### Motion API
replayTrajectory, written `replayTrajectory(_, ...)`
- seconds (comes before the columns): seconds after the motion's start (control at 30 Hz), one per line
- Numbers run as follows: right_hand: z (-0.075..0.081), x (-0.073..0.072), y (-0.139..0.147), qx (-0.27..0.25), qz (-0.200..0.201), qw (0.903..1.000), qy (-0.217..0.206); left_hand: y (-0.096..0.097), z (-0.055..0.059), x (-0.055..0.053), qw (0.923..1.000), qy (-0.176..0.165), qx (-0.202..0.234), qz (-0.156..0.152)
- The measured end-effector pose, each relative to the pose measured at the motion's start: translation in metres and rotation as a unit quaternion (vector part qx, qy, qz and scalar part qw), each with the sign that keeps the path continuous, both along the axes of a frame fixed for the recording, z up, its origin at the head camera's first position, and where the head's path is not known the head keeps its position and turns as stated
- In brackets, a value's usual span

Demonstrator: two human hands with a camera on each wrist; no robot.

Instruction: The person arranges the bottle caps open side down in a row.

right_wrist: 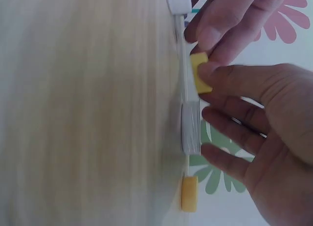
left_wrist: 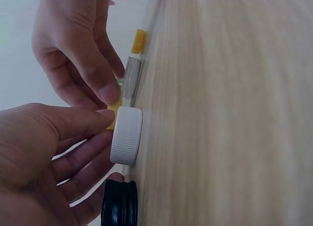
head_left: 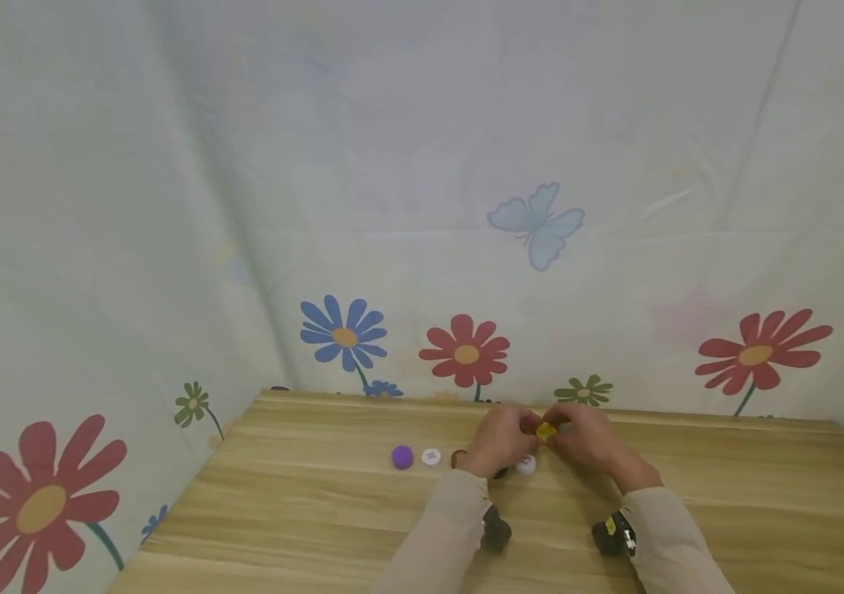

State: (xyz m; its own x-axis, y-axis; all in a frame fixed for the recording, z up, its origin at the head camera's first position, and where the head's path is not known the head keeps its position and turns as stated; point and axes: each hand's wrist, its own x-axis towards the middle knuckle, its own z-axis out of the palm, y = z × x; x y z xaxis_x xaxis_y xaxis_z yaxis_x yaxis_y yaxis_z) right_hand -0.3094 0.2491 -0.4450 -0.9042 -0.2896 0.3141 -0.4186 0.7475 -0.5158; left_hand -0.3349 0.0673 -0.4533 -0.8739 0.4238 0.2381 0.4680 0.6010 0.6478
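Above the wooden table, a small yellow cap (head_left: 545, 431) is between my two hands. My left hand (head_left: 502, 437) pinches one side of it with thumb and fingers. The right hand (right_wrist: 274, 103) pinches the other side, its thumb on the cap's face. Just under the fingers, a white ribbed cap (left_wrist: 126, 135) stands on the table, with a black cap (left_wrist: 120, 202) beside it near my left fingers. Close to my right fingertips lie a clear greyish cap (right_wrist: 190, 128) and an orange-yellow cap (right_wrist: 190, 193). My hands hide these last two in the head view.
Left of the hands, a purple cap (head_left: 403, 457), a flat white cap (head_left: 431, 456) and a partly covered brown cap (head_left: 459, 458) line up on the wooden table (head_left: 303, 511). A flower-printed cloth (head_left: 407, 165) hangs behind the table's far edge.
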Motion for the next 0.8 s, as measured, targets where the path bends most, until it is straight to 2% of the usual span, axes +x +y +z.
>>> replayTrajectory(0.1, 0.002, 0.001, 0.001, -0.006, -0.008, 0.9999, -0.005, 0.0, 0.001, 0.0, 1.0, 0.006, 0.007, -0.003)
replayTrajectory(0.3, 0.009, 0.004, 0.004, -0.029, -0.014, 0.9993, -0.021, -0.001, 0.004, 0.002, 0.9997, -0.005, 0.023, 0.003)
replayTrajectory(0.4, 0.013, 0.007, 0.006, -0.035, -0.003, 0.9992, -0.019, -0.001, 0.006, 0.004, 0.9995, 0.0, 0.03, 0.004)
replayTrajectory(0.6, 0.02, 0.012, 0.009, -0.045, 0.014, 0.9989, -0.003, -0.002, 0.008, 0.007, 0.9987, 0.022, 0.045, -0.003)
replayTrajectory(0.8, 0.024, 0.017, 0.01, -0.05, 0.01, 0.9986, -0.012, -0.002, 0.008, 0.008, 0.997, 0.059, 0.049, -0.007)
